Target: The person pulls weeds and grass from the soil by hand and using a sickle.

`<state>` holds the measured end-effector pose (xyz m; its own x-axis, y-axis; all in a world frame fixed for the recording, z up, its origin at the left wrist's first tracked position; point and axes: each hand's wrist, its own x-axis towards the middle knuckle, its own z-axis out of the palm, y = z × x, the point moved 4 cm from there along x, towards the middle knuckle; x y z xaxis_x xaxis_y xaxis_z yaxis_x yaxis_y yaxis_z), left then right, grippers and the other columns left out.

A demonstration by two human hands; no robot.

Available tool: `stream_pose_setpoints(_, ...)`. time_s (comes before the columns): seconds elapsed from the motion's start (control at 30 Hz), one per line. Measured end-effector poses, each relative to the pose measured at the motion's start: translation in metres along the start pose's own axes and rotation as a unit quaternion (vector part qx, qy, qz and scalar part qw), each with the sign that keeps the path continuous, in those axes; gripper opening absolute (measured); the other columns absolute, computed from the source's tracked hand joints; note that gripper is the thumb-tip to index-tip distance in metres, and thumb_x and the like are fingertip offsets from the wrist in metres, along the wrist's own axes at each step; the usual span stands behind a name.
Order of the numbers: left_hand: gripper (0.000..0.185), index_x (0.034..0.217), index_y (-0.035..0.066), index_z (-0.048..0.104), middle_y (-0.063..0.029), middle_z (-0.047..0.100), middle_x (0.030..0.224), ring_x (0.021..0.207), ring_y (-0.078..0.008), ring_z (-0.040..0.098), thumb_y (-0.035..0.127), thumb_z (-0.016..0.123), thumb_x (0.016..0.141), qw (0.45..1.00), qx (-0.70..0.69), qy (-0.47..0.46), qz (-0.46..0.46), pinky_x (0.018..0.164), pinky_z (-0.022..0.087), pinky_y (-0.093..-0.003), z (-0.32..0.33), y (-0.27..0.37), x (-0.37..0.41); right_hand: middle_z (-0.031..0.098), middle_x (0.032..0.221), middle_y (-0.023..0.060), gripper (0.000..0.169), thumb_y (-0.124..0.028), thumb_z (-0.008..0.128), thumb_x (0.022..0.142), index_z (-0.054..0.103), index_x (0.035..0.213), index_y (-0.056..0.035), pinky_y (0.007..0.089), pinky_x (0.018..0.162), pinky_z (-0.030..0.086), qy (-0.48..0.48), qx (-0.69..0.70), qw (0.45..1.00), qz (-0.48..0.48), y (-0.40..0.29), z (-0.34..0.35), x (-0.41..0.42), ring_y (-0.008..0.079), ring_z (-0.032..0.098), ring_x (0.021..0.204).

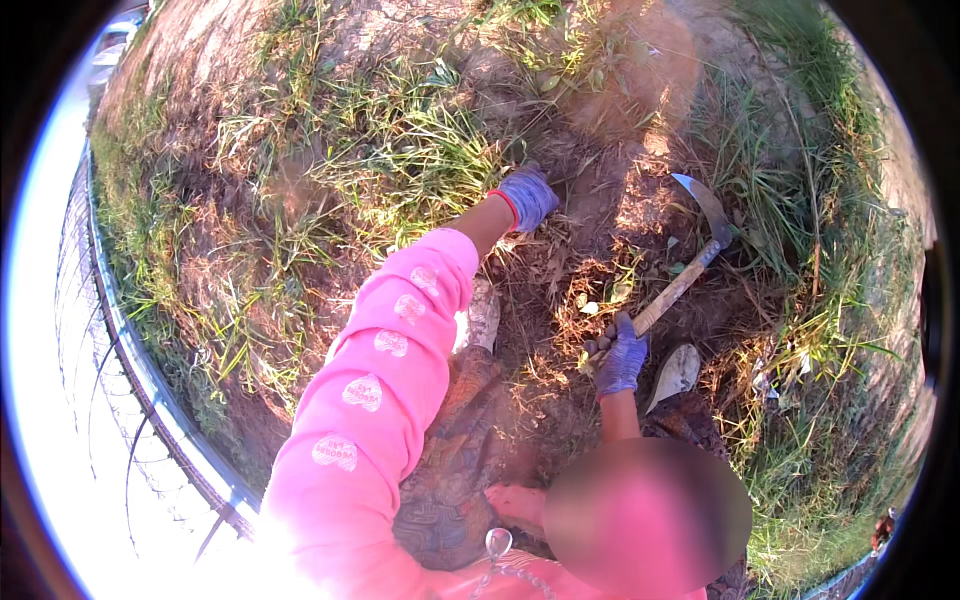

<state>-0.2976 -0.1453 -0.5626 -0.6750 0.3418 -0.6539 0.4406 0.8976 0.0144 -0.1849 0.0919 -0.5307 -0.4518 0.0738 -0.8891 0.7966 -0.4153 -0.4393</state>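
My right hand point(622, 356), in a purple-blue knit glove, is closed round the wooden handle of a sickle point(671, 289). The sickle's curved metal blade point(705, 206) points up and to the left over the soil, beside green grass. My left hand point(529, 198), gloved alike with a red cuff and below a pink sleeve, reaches forward to the ground at the edge of a grass clump point(450, 154). Its fingers are hidden behind the back of the glove, so what they hold cannot be told.
My two shoes point(482, 319) point(675, 375) rest on the soil, one on each side of the right hand's work area. Tufts of grass point(757, 165) grow at the right. A wire fence point(142, 397) curves along the left rim. Dry roots and loose grass lie between the hands.
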Motion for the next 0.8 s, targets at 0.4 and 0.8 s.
stream_pose_setpoints(0.4, 0.022, 0.088, 0.01, 0.056, -0.0111, 0.061, 0.076, 0.072, -0.0269, 0.059, 0.018, 0.054, 0.068, 0.965, -0.1, -0.048, -0.237, 0.067, 0.045, -0.038, 0.1, -0.058, -0.196, 0.04, 0.056, -0.0018, 0.015, -0.016, 0.054, 0.079, 0.04, 0.082, -0.0121, 0.0292, 0.034, 0.041, -0.03, -0.099, 0.995, -0.015, 0.005, 0.01, -0.008, 0.0078, 0.039, 0.039)
stream_pose_setpoints(0.8, 0.03, 0.089, 0.013, 0.057, -0.0136, 0.061, 0.074, 0.07, -0.0308, 0.059, 0.028, 0.055, 0.063, 0.872, -0.247, -0.149, -0.395, 0.063, 0.045, -0.0405, 0.202, -0.003, -0.353, 0.045, 0.056, 0.001, 0.018, -0.014, 0.057, 0.078, 0.044, 0.086, -0.0047, 0.0226, 0.033, 0.037, -0.132, -0.299, 0.943, -0.069, 0.014, 0.037, 0.007, 0.0081, 0.042, 0.039)
